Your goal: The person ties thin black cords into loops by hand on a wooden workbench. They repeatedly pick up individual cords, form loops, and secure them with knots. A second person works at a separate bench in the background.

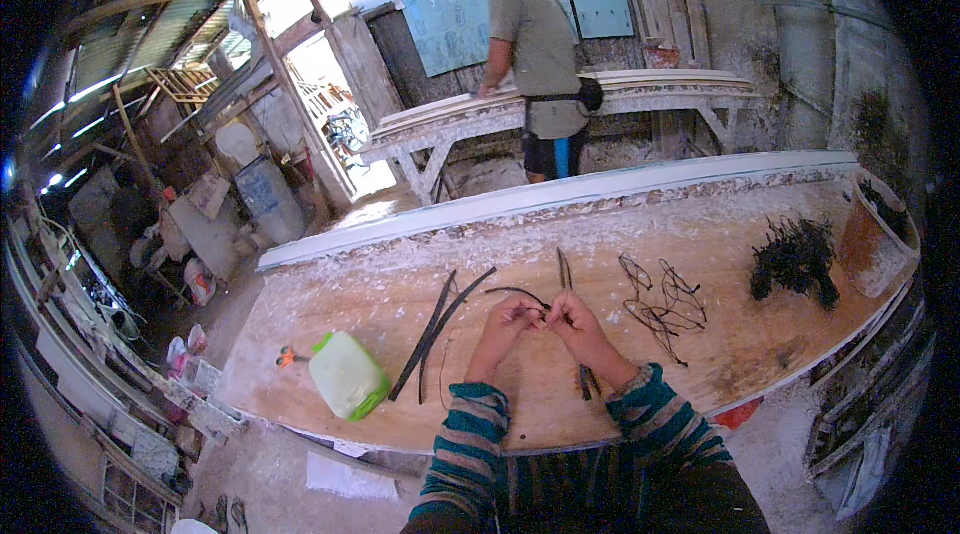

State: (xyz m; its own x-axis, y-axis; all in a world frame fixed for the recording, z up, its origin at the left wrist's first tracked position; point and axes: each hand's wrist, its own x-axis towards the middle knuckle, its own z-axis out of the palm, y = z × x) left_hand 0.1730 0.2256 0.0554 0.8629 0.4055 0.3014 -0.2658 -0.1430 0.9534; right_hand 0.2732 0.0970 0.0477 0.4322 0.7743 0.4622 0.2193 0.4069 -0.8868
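Over the middle of the wooden table, my left hand (507, 327) and my right hand (583, 332) meet with fingertips pinched together on a thin black strip (515, 291). One end of it curves out to the left above my left hand; the part between the fingers is too small to make out. Left of my left hand lie long flat black strips (440, 339). Other dark strips (565, 269) run under my right hand and show beyond it. Loops of thin black cord (662, 304) are spread out to the right of my right hand.
A whitish container with green ends (347, 376) and orange-handled scissors (288, 357) lie left. At right are a tangled black bundle (795, 259) and a dusty bucket (868, 246). A long white board (560, 196) lines the far edge. Beyond, a person (540, 44) stands at another bench (440, 139).
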